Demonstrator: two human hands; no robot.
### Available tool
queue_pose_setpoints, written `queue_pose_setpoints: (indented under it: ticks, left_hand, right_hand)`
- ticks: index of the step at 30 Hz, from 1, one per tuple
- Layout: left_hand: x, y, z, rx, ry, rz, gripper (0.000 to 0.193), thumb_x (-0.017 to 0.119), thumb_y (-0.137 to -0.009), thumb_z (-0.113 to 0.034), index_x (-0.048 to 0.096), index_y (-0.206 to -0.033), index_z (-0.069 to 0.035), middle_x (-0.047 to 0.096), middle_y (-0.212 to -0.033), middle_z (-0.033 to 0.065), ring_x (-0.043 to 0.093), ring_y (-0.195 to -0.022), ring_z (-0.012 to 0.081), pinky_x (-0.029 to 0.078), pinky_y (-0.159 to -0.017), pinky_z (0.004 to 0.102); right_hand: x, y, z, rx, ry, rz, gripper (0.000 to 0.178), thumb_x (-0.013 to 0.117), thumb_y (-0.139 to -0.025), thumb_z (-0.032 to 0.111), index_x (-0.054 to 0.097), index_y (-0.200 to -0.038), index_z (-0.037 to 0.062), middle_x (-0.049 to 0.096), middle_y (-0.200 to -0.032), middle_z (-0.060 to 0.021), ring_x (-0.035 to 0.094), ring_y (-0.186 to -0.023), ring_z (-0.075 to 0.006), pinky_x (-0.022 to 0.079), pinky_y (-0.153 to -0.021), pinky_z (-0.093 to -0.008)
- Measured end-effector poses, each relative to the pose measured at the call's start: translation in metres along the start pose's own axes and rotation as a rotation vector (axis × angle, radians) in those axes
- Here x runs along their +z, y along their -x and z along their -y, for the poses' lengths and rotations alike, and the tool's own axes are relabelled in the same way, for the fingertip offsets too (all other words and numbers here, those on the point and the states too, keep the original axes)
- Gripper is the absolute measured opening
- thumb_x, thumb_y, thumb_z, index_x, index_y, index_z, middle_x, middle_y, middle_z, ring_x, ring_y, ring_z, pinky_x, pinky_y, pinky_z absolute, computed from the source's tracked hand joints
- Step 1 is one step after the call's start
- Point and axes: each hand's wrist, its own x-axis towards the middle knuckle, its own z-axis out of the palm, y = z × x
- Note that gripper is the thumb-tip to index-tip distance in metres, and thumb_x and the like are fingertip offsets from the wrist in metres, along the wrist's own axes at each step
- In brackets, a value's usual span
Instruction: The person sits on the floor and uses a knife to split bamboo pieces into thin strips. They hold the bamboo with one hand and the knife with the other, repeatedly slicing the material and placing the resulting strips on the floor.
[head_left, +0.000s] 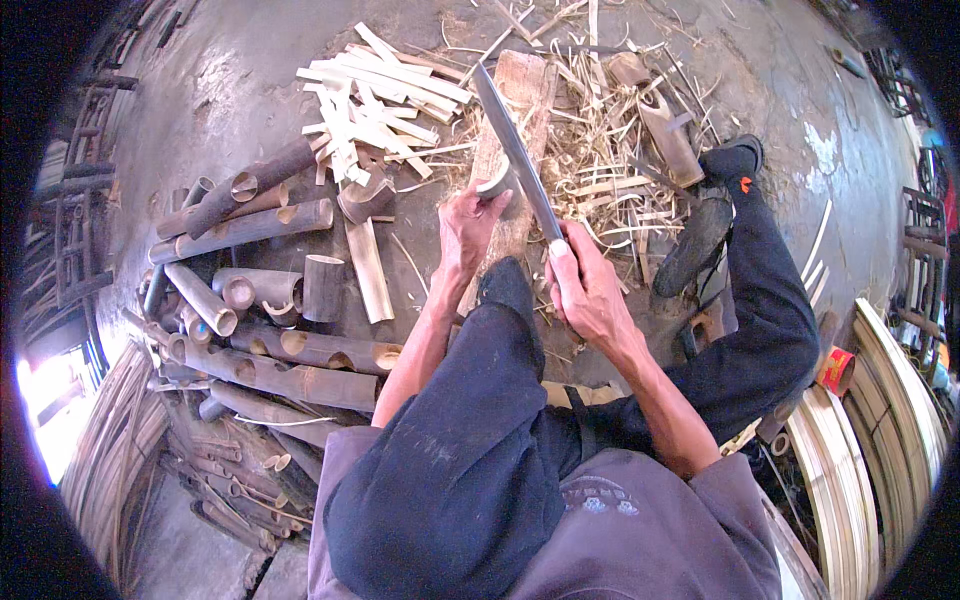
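Note:
My right hand [587, 284] is wrapped round the handle of a long knife [520, 160], whose dark blade points away and slightly left. In my left hand [468, 226] is a short curved piece of bamboo [494, 184], its pale inner side showing. The blade passes just right of this piece; whether they touch I cannot tell. Beneath both hands lies a long wooden board [527, 85], with my foot in a dark sock [506, 284] on its near end.
Pale split bamboo strips [385, 90] are heaped at the far left, above cut bamboo tubes [265, 226]. Thin shavings [600, 130] litter the floor right of the board, beside another tube [668, 138] and my other, shod foot [733, 160]. Bundled long strips [835, 480] stand at the right.

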Motion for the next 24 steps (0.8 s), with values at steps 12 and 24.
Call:
queue_pose_setpoints:
  ticks: [12,24]
  left_hand:
    - [0.004,0.005,0.006,0.101,-0.045,0.063,0.016,0.070,-0.084,-0.013,0.067,-0.098,-0.006,0.071,-0.083,0.0131,0.068,-0.072,0.0173,0.050,-0.063,0.0311]
    - [0.000,0.005,0.002,0.086,-0.064,0.107,0.020,0.070,-0.083,-0.010,0.067,-0.103,-0.006,0.071,-0.078,0.0133,0.067,-0.069,0.0148,0.050,-0.061,0.0307]
  right_hand:
    - [0.011,-0.021,-0.008,0.070,-0.049,0.043,0.032,0.039,-0.102,0.029,0.046,-0.123,0.0059,0.048,-0.070,0.0003,0.045,-0.050,-0.0061,0.040,-0.043,-0.0219]
    - [0.012,-0.016,0.007,-0.032,0.371,-0.053,0.028,0.040,-0.100,0.033,0.045,-0.107,0.0058,0.058,-0.074,-0.0267,0.057,-0.074,-0.0490,0.042,-0.064,-0.0533]
